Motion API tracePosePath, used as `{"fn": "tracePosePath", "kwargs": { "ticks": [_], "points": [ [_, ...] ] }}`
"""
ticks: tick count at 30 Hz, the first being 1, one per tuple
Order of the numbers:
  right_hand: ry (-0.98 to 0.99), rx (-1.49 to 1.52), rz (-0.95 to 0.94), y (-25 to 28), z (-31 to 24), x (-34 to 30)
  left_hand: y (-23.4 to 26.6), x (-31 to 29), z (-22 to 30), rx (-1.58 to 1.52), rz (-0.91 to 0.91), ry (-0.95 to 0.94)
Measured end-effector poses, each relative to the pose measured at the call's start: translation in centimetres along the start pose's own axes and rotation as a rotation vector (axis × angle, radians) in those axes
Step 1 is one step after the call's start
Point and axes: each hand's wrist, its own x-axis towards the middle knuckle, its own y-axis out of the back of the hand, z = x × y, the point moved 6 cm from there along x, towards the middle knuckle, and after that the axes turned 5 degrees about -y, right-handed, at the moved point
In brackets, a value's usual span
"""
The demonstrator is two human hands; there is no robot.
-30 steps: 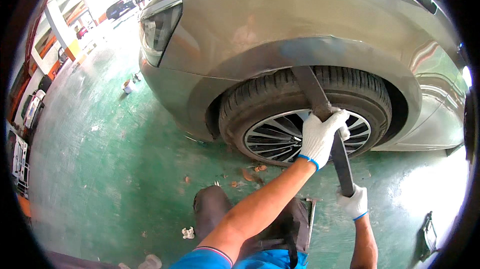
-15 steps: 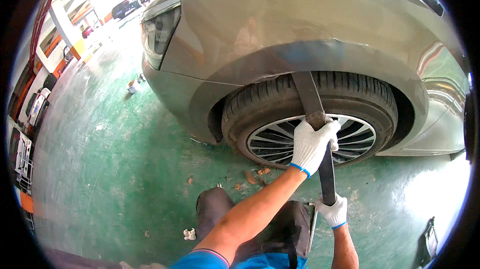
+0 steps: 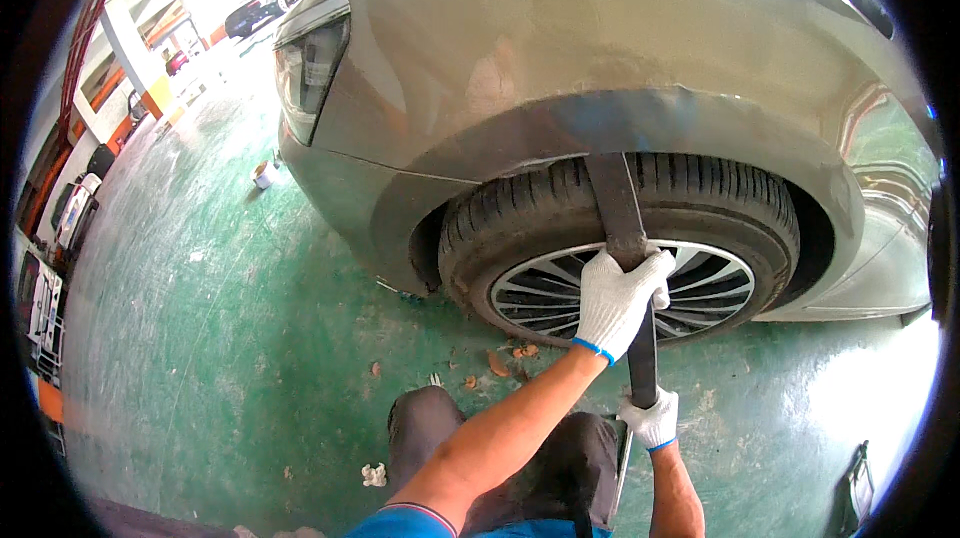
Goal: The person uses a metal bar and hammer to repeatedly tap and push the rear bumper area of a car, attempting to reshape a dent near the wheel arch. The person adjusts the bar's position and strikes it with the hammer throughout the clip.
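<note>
A long flat dark metal bar slants across the front wheel of a beige car. Its far end goes in between the tyre and the lip of the fender, where the tip is hidden. My left hand, in a white knitted glove with a blue cuff, is closed round the bar's middle in front of the wheel rim. At the near end of the bar, my right hand in a matching glove is wrapped round it, low over the floor.
The car's headlight is at the left. Dry leaves and a crumpled white scrap lie on the green floor. A small can stands farther off. A dark flat object is at the right.
My right hand has moved a little left with the bar's near end. My left hand keeps its hold on the middle, and the whole view has shifted slightly.
</note>
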Motion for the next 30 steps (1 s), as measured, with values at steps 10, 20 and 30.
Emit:
{"fn": "tracePosePath", "kwargs": {
  "ticks": [10, 20, 30],
  "points": [
    [-0.039, -0.021, 0.027, 0.9, -1.7, -2.0, -0.3, -0.2, 0.1, -0.019, 0.044, -0.022],
    [0.033, -0.020, -0.022, -2.1, 0.3, 0.8, 0.4, 0.2, 0.2, 0.118, 0.045, -0.034],
    [0.044, 0.016, 0.014, -1.1, -0.6, -0.5, 0.5, -2.3, -2.2, 0.096, 0.075, 0.066]
  ]
}}
